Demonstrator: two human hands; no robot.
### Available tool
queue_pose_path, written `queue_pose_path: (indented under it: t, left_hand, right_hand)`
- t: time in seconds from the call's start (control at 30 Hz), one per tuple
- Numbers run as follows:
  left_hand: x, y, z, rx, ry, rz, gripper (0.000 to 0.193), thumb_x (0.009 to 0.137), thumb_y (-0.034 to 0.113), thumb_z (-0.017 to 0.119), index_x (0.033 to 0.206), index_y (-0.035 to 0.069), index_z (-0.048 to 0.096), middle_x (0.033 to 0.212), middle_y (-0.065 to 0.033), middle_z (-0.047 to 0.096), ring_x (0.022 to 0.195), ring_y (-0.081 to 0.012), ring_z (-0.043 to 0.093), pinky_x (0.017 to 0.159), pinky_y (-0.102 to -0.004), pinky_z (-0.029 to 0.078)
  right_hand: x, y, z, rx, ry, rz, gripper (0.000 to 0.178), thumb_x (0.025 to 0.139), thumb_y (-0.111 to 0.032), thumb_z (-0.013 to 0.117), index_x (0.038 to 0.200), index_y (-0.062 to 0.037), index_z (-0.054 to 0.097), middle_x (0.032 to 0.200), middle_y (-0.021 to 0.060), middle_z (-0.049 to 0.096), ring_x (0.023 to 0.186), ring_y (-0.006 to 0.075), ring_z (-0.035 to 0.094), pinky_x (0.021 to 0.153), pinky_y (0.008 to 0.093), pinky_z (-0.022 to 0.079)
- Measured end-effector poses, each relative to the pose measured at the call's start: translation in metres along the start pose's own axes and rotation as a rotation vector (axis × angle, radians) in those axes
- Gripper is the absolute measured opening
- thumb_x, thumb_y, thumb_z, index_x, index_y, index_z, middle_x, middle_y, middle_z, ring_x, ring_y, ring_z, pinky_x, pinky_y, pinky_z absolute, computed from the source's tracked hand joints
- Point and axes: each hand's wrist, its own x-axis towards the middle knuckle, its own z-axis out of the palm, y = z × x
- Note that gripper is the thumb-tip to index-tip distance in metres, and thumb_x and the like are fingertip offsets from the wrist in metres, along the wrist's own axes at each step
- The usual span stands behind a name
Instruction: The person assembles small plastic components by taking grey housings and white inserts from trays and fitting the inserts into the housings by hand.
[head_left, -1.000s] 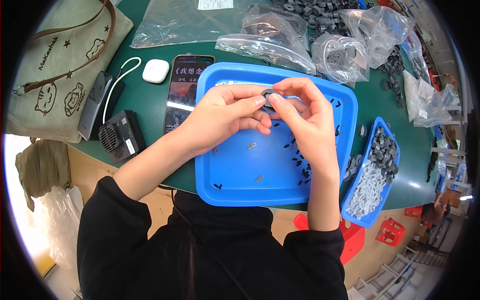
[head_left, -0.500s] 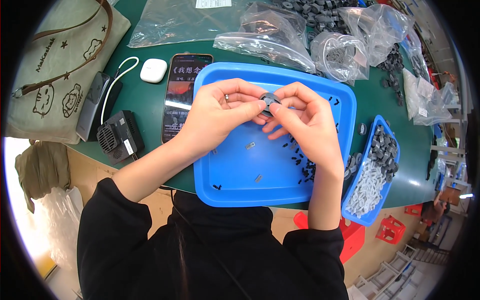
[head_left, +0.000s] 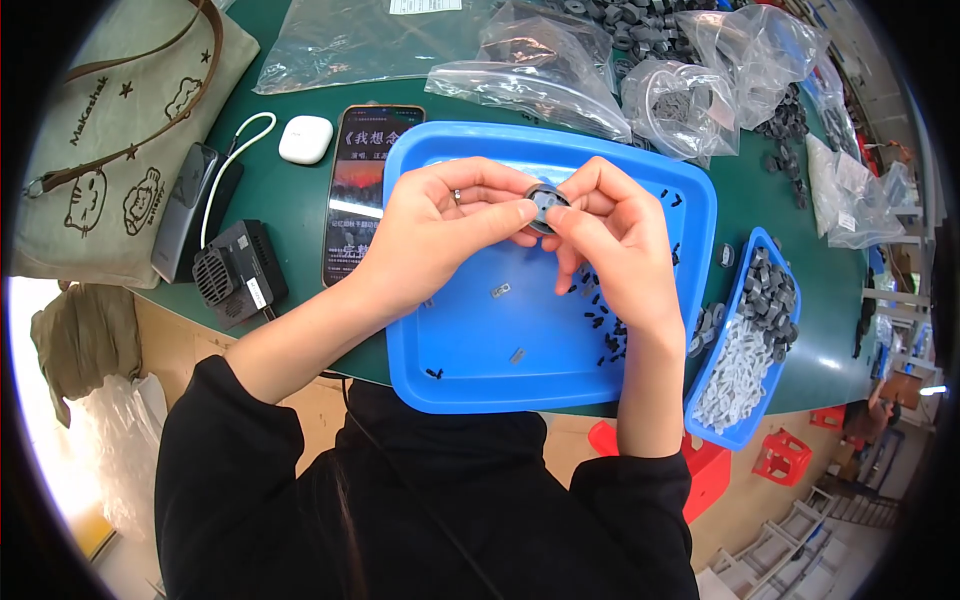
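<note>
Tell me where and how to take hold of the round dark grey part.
Probably best: pinch the round dark grey part by its outer rim, coming from left and right together. It looks disc-shaped, so opposite edges suit a pinch; its face is turned upward, and a rim hold leaves the middle uncovered.

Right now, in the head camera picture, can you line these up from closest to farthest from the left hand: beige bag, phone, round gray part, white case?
From the left hand:
1. Round gray part: held at its fingertips.
2. Phone: just to its left.
3. White case: farther left, past the phone.
4. Beige bag: far left.
</note>
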Motion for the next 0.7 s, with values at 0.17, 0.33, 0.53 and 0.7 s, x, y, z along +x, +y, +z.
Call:
queue_pose_path:
  t: [0.17, 0.33, 0.53, 0.7]
  left_hand:
    - [-0.001, 0.002, 0.001, 0.044, -0.059, 0.069, 0.022, 0.084, 0.001, 0.059, 0.105, -0.005, 0.058, 0.1, -0.0123, 0.062, 0.089, -0.0157, 0.062, 0.082, -0.0279, 0.051]
    - [0.001, -0.005, 0.001, 0.056, -0.023, 0.067, 0.013, 0.082, 0.0, 0.061, 0.094, -0.004, 0.06, 0.093, -0.0105, 0.063, 0.088, -0.0157, 0.063, 0.08, -0.0262, 0.051]
    - [0.0, -0.001, -0.008, 0.01, -0.008, -0.031, 0.009, 0.082, 0.003, 0.062, 0.089, -0.002, 0.06, 0.089, -0.01, 0.064, 0.081, -0.0145, 0.063, 0.075, -0.0249, 0.051]
    - [0.002, 0.003, -0.005, -0.051, -0.042, -0.061, 0.016, 0.083, 0.007, 0.063, 0.095, -0.003, 0.061, 0.088, -0.0102, 0.064, 0.079, -0.0149, 0.063, 0.075, -0.0249, 0.05]
  right_hand:
    - [0.001, 0.005, 0.006, -0.03, 0.044, -0.065, 0.007, 0.079, -0.004, 0.06, 0.079, -0.0013, 0.054, 0.068, 0.0009, 0.057, 0.056, 0.0024, 0.05, 0.043, 0.0187, 0.041]
    - [0.001, 0.013, 0.005, -0.286, 0.099, -0.188, 0.006, 0.075, -0.004, 0.061, 0.074, 0.0005, 0.057, 0.06, -0.0031, 0.053, 0.054, 0.0001, 0.045, 0.045, 0.0186, 0.036]
    - [0.0, 0.002, 0.011, -0.101, 0.032, -0.002, 0.01, 0.079, -0.006, 0.063, 0.084, 0.0012, 0.059, 0.067, 0.0, 0.058, 0.057, 0.0023, 0.051, 0.045, 0.0178, 0.04]
    - [-0.001, -0.007, -0.003, -0.037, -0.1, 0.095, 0.016, 0.079, -0.006, 0.064, 0.091, 0.0015, 0.058, 0.075, 0.0036, 0.06, 0.063, 0.0058, 0.056, 0.048, 0.021, 0.049]
